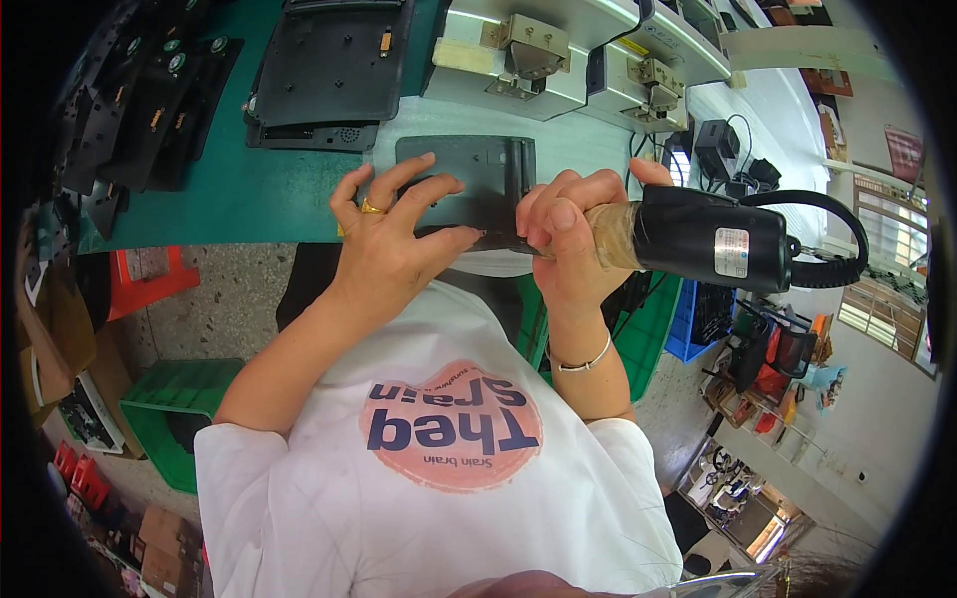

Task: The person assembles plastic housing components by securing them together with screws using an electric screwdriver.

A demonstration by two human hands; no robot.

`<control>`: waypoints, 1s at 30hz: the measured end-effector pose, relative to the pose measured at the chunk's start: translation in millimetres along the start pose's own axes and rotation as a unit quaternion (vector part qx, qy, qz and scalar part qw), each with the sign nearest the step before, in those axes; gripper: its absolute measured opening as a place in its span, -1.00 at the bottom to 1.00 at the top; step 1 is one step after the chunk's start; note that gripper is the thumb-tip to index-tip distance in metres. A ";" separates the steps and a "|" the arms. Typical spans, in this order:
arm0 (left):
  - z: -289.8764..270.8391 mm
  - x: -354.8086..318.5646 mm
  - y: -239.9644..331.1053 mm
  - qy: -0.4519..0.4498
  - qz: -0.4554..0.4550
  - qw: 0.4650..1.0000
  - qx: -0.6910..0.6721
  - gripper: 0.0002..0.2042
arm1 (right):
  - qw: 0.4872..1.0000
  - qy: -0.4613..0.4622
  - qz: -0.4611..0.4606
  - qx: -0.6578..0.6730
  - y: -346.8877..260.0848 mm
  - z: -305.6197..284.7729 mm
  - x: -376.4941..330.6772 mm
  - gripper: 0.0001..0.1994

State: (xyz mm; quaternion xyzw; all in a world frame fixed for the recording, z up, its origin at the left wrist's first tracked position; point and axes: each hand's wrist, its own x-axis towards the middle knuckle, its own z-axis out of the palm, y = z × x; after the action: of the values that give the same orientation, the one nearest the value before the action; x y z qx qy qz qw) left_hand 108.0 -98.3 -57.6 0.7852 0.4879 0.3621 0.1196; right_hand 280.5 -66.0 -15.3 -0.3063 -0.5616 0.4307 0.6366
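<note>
Flat dark-grey rectangular plastic plate (469,179) lying at the near edge of the green bench mat (249,194), close to picture centre. Pinned flat under the left hand (394,239), fingers spread and pressing, gold ring showing. At three o'clock from the plate, the right hand (568,244), clenched around the tape-wrapped grip of a black electric screwdriver (713,239), tip hidden behind the fingers at the plate's near right corner; coiled black cable trailing off to three o'clock. Fastening apparently under way at this corner; which screws are already seated, impossible to tell. Further out at eleven o'clock, a larger black moulded plastic cover (329,70) lying face down, and at ten o'clock a row of similar black parts (150,100), seemingly waiting. At one o'clock, pale metal fixtures with clamps (528,55). Below the bench, a green plastic crate (184,399) at seven o'clock, contents unclear, and a blue crate (703,319) at four o'clock holding something dark.
</note>
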 end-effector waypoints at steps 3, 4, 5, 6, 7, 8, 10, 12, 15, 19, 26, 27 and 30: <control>0.0 -0.1 0.4 0.003 0.003 1.000 -0.001 -0.94 | 1.000 0.010 -0.004 0.001 -3.0 2.0 -0.3 -0.40; 0.0 -0.1 0.3 0.003 0.003 1.000 -0.001 -0.94 | 1.000 0.010 -0.003 0.001 -2.6 1.8 -0.2 -0.40; -0.2 0.1 0.4 0.003 0.002 1.000 -0.001 -0.94 | 1.000 0.009 -0.002 0.002 -2.1 1.7 -0.1 -0.39; -0.5 0.4 0.6 0.002 0.001 1.000 -0.001 -0.93 | 1.000 0.008 -0.001 0.003 -1.8 1.6 -0.2 -0.39; -0.7 0.6 0.8 0.001 0.001 1.000 0.000 -0.93 | 1.000 0.008 0.000 0.003 -1.7 1.5 -0.1 -0.39; -0.7 0.5 0.7 0.000 0.001 1.000 -0.001 -0.93 | 1.000 0.004 0.004 0.002 -1.7 1.4 -0.2 -0.39; -0.6 0.2 0.6 0.000 0.001 1.000 0.001 -0.93 | 1.000 0.000 0.008 0.002 -1.5 1.0 -0.5 -0.39; -0.7 0.1 0.5 0.000 0.001 1.000 0.001 -0.93 | 1.000 -0.006 0.011 0.006 -1.2 0.3 -1.0 -0.39; -0.1 -0.1 0.1 0.001 0.001 1.000 0.000 -0.93 | 1.000 -0.006 0.015 -0.004 -1.5 -0.2 -0.4 -0.40; -0.3 0.2 0.1 -0.001 0.003 1.000 0.000 -0.93 | 1.000 -0.003 0.024 0.001 -0.9 0.7 1.2 -0.41; -0.8 0.4 0.2 -0.004 0.005 1.000 0.002 -0.93 | 1.000 -0.024 0.017 -0.008 2.8 -2.5 0.5 -0.40; -0.6 0.2 0.3 -0.004 0.004 1.000 0.002 -0.93 | 0.999 -0.034 0.012 -0.013 3.2 -3.3 -0.1 -0.39; -0.5 0.1 0.1 -0.005 0.002 1.000 0.001 -0.94 | 0.998 -0.042 -0.005 -0.039 4.8 -2.3 -2.9 -0.34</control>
State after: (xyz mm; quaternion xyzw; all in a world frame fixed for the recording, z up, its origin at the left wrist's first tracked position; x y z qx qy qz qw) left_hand 107.7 -98.3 -57.2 0.7883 0.4857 0.3581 0.1204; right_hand 281.8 -66.2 -21.2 -0.3098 -0.6060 0.4173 0.6022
